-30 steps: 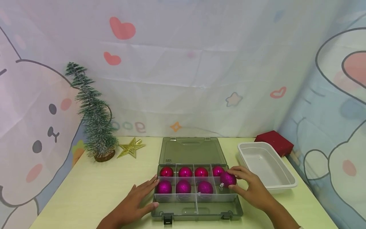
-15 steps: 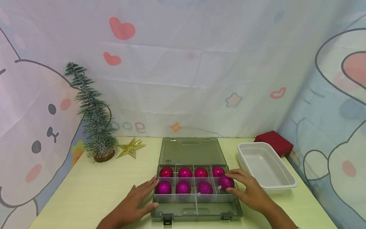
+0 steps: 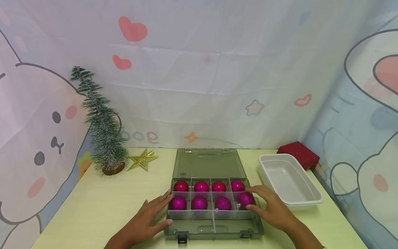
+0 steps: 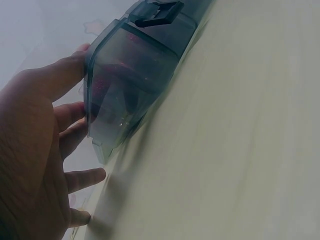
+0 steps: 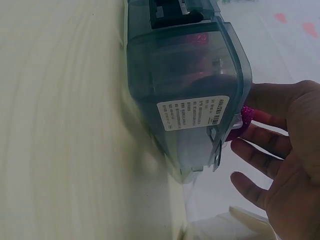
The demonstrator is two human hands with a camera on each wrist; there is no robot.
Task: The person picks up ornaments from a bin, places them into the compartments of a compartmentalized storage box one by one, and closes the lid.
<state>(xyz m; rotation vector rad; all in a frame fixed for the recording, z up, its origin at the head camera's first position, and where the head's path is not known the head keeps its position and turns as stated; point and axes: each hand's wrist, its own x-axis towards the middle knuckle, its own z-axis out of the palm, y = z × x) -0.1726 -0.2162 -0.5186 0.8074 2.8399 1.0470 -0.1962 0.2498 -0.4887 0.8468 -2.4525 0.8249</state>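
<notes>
A grey see-through divider box (image 3: 189, 226) stands on the table with its lid (image 3: 208, 164) folded back. Shiny red and pink Christmas balls (image 3: 201, 187) fill its back row; purple glitter balls (image 3: 199, 203) sit in the row before it. My right hand (image 3: 275, 209) pinches a purple glitter Christmas ball (image 3: 245, 200) at the right end of that second row, thumb in front and fingers behind; the ball sits low within the compartment, its silver cap toward the left. My left hand (image 3: 147, 216) rests with spread fingers against the box's left side, as the left wrist view also shows.
A white plastic tub (image 3: 287, 180) stands right of the box, with a dark red block (image 3: 298, 155) behind it. At the left back are a small frosted Christmas tree (image 3: 107, 138) and a gold star (image 3: 143, 160). A printed cloth hangs behind the table.
My right hand has brought the purple glitter ball slightly left and down into the right-end compartment of the second row. The left hand has stayed at the box's side.
</notes>
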